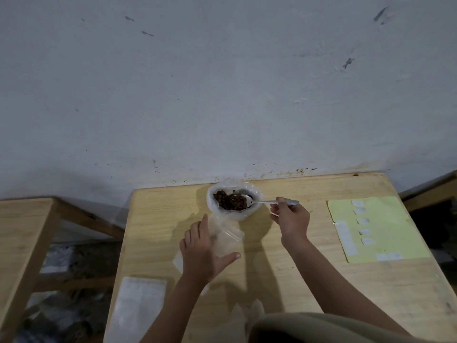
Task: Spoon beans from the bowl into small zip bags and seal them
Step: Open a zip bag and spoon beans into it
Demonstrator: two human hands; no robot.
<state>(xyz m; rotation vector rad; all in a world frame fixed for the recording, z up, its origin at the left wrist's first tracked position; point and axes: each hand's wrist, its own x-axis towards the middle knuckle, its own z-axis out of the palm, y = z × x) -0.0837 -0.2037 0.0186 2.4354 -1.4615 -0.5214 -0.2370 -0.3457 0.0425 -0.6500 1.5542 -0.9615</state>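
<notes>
Perhaps a bare workroom: scuffed white wall (222, 82), plain wooden tables (284, 280)

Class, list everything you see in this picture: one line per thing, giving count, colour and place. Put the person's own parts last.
table: one, light wood, centre, against the wall
second table: one, light wood, left
wall: one, grey-white with dark marks, behind
bowl: one, white, far edge of the table
beans: many, dark brown, in the bowl
spoon: one, silver, tip in the bowl
bag: one, clear, below the bowl, held up
flat packet: one, whitish, near left corner
sheet: one, yellow-green with white labels, right
left hand: one, holds the bag
right hand: one, grips the spoon handle
</notes>
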